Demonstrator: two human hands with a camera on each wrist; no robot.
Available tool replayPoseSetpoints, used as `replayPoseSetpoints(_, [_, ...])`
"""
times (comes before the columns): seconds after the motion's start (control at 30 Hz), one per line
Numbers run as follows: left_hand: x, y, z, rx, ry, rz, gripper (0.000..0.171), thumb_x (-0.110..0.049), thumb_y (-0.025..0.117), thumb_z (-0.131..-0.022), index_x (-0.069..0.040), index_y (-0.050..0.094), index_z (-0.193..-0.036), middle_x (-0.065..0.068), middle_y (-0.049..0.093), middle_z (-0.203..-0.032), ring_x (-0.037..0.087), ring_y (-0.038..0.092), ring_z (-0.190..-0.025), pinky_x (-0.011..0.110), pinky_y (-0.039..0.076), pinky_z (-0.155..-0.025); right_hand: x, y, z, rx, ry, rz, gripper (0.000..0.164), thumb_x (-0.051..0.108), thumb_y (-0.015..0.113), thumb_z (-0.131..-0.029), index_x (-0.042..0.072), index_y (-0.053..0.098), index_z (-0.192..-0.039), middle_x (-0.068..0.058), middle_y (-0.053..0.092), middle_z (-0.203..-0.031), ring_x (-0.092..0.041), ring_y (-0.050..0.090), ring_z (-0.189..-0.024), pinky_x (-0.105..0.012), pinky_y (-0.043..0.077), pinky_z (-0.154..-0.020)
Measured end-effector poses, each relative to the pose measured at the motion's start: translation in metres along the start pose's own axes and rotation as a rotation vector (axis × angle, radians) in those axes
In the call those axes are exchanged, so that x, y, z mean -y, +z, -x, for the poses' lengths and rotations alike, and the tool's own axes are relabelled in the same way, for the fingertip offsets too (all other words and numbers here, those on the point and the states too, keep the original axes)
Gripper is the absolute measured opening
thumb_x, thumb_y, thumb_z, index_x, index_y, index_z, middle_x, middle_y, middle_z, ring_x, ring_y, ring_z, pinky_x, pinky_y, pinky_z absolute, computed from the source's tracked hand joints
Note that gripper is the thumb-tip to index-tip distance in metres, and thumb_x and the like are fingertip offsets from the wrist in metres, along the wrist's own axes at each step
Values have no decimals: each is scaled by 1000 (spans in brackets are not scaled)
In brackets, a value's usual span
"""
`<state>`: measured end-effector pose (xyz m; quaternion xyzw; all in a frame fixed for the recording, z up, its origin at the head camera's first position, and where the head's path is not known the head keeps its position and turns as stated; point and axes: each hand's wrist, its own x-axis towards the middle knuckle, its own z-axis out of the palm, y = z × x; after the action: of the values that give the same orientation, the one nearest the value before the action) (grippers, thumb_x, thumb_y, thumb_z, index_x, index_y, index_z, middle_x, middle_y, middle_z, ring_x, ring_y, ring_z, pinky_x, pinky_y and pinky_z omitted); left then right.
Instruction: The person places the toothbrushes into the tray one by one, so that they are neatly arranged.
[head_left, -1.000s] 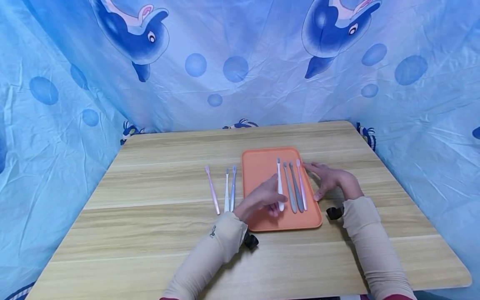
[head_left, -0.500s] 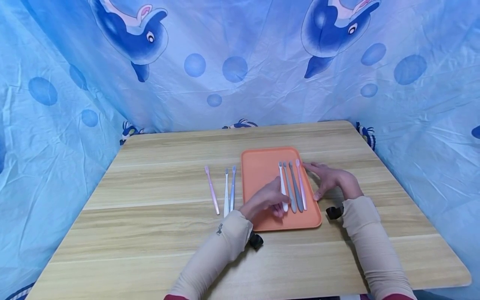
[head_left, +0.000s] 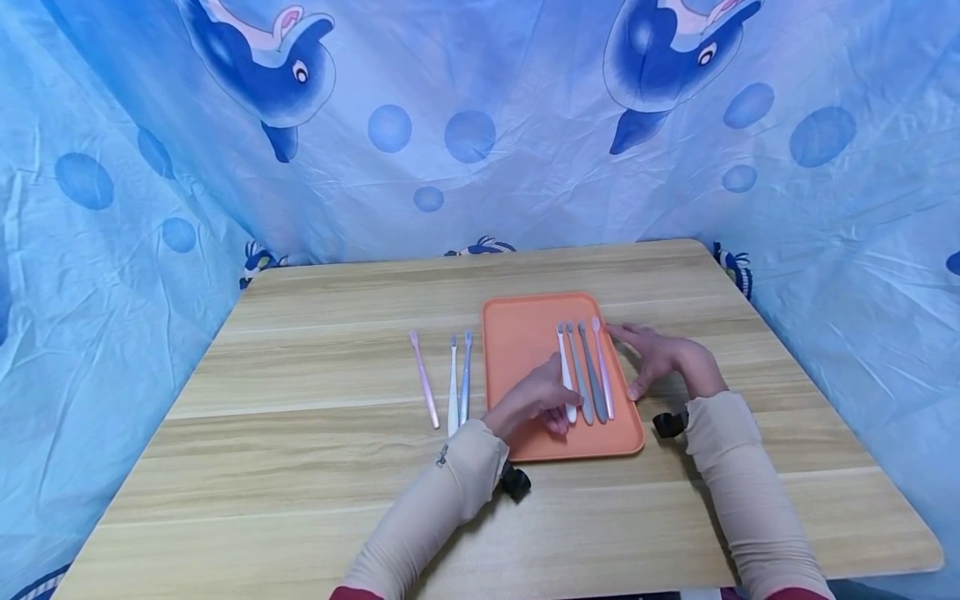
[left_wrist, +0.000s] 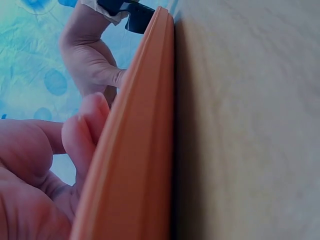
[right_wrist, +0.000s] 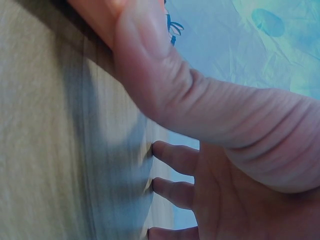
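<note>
Counting, found four toothbrushes (head_left: 591, 371) on tray (head_left: 517, 325), three toothbrushes (head_left: 424, 379) on table (head_left: 300, 467). My left hand (head_left: 534, 396) pinched tray's white toothbrush (head_left: 565, 367); my right hand (head_left: 663, 358) spread wide. Only right wrist view showed three fingers (right_wrist: 174, 156) touching table.

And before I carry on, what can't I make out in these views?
- Head view: whether the left hand pinches or only touches the slim white toothbrush on the orange rectangular tray; the hand covers the contact.
- Head view: the lower tip of the slim blue toothbrush, behind the beige left sleeve.
- Left wrist view: that white toothbrush, blocked by the tray's side.
- Right wrist view: most of the tray, cut off by the top edge.
</note>
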<state>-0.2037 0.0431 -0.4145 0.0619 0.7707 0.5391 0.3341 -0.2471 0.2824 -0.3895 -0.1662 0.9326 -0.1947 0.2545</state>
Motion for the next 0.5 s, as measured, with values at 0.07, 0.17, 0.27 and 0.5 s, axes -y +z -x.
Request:
replayPoseSetpoints(0.07, [1, 1, -2, -9, 3, -3, 81, -2, 66, -92, -12, 17, -156, 11, 60, -57, 18, 56, -37, 27, 50, -34, 0, 0, 1, 0, -4, 2, 136, 41, 94, -61, 11, 8, -161, -35, 2, -162, -62, 4, -147, -80, 19, -114])
replayPoseSetpoints(0.17, [3, 1, -3, -19, 11, -11, 83, -2, 66, -91, -12, 17, -156, 11, 60, -57, 18, 56, -37, 27, 50, -34, 1, -1, 1, -2, -7, 2, 136, 41, 94, -61, 11, 8, -161, -35, 2, -162, -62, 4, -147, -80, 20, -114])
replayPoseSetpoints(0.27, [4, 1, -2, -25, 26, -22, 82, -3, 68, -90, -12, 18, -156, 12, 61, -56, 18, 56, -36, 28, 50, -33, 1, 0, 2, -2, -4, 0, 135, 41, 94, -61, 11, 9, -161, -35, 3, -163, -62, 4, -147, -80, 19, -114])
replayPoseSetpoints(0.5, [2, 0, 1, -69, 35, -67, 91, -6, 68, -90, -12, 10, -160, 12, 62, -54, 19, 56, -35, 29, 50, -33, 1, 1, 3, -6, 17, -16, 136, 40, 95, -60, 13, 9, -162, -33, 2, -164, -61, 2, -147, -79, 19, -115])
